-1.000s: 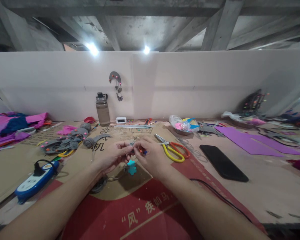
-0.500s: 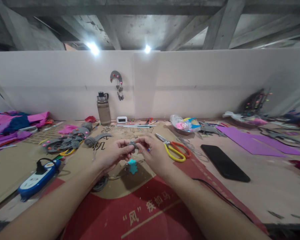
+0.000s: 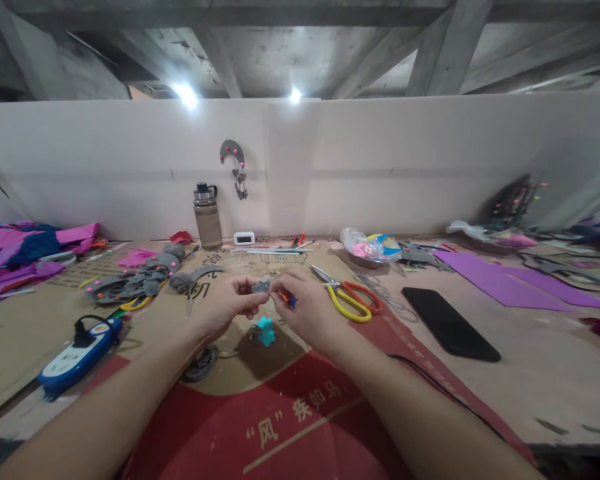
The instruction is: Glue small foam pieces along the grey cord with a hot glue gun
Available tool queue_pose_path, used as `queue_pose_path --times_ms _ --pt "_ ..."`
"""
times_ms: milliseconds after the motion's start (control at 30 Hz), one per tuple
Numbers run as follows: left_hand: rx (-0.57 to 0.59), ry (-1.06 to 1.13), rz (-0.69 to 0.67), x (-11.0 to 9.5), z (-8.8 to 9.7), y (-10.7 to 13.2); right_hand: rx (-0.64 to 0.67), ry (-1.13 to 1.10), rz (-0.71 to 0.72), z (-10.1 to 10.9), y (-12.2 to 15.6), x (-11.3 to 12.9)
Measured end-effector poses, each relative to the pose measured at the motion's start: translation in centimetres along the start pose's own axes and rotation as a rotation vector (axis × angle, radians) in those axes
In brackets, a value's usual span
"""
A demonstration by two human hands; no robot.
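Observation:
Above the cardboard, my left hand (image 3: 233,303) pinches a small grey felt piece (image 3: 261,287) between thumb and fingers. My right hand (image 3: 307,310) is closed just to the right of it, fingertips close to the felt's edge. A small orange-and-blue object (image 3: 286,297) shows within the right hand's curled fingers; its kind is too small to make out. Below the hands lies a turquoise flower-shaped piece (image 3: 266,331). A coil of grey cord (image 3: 201,365) rests under my left wrist, partly hidden by it.
Scissors (image 3: 347,300) with yellow and orange handles lie right of my hands, near a black phone (image 3: 450,325). A blue-and-white power strip (image 3: 79,357) is at left. Behind stand a bottle (image 3: 208,220) and a small white clock (image 3: 244,239). Purple sheets (image 3: 500,283) lie at right.
My right hand's fingers have drawn slightly right from the grey felt and curled, showing more of the orange-and-blue object. The left hand keeps its pinch. The turquoise piece has turned slightly.

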State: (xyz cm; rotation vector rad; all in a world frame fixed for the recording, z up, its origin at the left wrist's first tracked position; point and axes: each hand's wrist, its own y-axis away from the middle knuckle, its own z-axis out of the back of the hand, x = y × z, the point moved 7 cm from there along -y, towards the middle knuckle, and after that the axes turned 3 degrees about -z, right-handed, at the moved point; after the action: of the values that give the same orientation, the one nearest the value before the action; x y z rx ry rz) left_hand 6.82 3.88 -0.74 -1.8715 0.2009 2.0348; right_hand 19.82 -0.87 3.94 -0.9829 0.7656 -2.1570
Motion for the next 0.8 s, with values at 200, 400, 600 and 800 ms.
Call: queue_pose_path --times_ms 200,400,600,800 --pt "-0.041 0.103 0.070 0.4 0.2 0.1 -0.088 -0.102 -0.134 0.8 0.1 -0.7" --pt "-0.006 0.244 0.096 0.4 -0.3 0.2 -0.080 -0.222 -0.141 0.4 0.2 -0.9" --pt "0.011 0.289 0.101 0.7 -0.4 0.1 -0.089 -0.258 -0.230 0.3 0.3 -1.6" --pt "-0.030 0.236 0.064 0.8 0.0 0.0 -0.110 -0.274 -0.227 0.3 0.3 -2.2"
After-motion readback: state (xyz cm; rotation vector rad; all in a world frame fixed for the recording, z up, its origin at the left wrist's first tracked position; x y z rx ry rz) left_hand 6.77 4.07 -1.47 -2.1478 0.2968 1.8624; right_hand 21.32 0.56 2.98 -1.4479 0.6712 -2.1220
